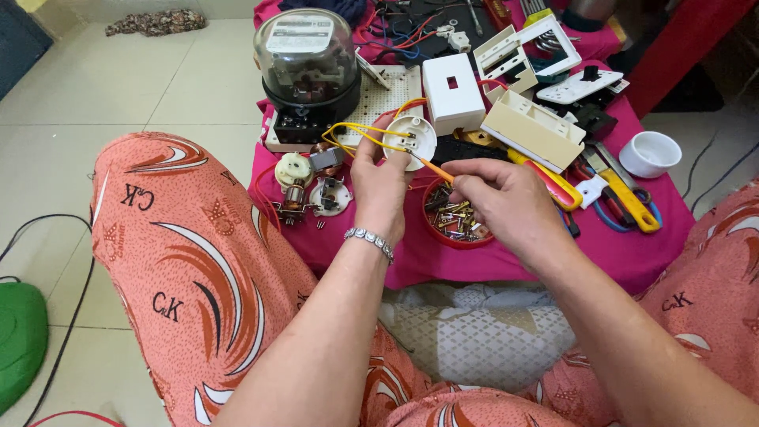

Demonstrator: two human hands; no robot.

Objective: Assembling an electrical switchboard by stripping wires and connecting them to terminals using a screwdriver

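While our left hand (pixel 379 186) pinches it by the near rim, the round white plastic fitting (pixel 409 141) sits just above the table's near edge, its flat face tilted toward us. Stiff yellow wires (pixel 352 131) loop from it to the left. Our right hand (pixel 506 202), fingers closed together, grips a thin orange-handled screwdriver (pixel 437 170); its long axis runs from near right to far left, tip at the fitting. Just below lies a red dish of brass screws (pixel 451 217) on pink cloth (pixel 506 257).

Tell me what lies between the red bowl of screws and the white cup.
In the head view, between the red bowl and the white cup lie the right hand and yellow-handled tools.
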